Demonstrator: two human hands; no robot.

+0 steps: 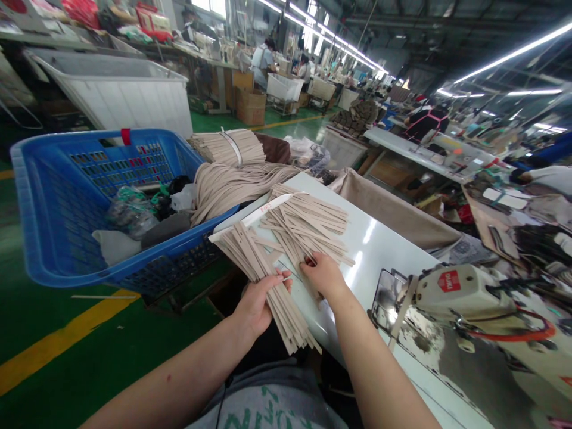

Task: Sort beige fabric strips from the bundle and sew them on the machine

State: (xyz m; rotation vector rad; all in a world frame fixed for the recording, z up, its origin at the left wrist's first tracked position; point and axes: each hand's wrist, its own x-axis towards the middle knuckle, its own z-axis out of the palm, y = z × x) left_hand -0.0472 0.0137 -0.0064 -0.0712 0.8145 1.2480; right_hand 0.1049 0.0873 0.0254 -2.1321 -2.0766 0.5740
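Note:
My left hand is closed around a thick bundle of beige strips that fans out above and below my fist, over the table's near edge. My right hand rests on a loose pile of the same beige strips lying on the white table, fingertips curled and pinching at strips in the pile. A white paper band lies across the pile's left side.
A blue plastic basket at my left holds more beige strips, tied bundles and bags. A sewing machine stands on the table at the right. Beyond are white bins, cardboard boxes, work tables and other people at work. The floor is green with a yellow line.

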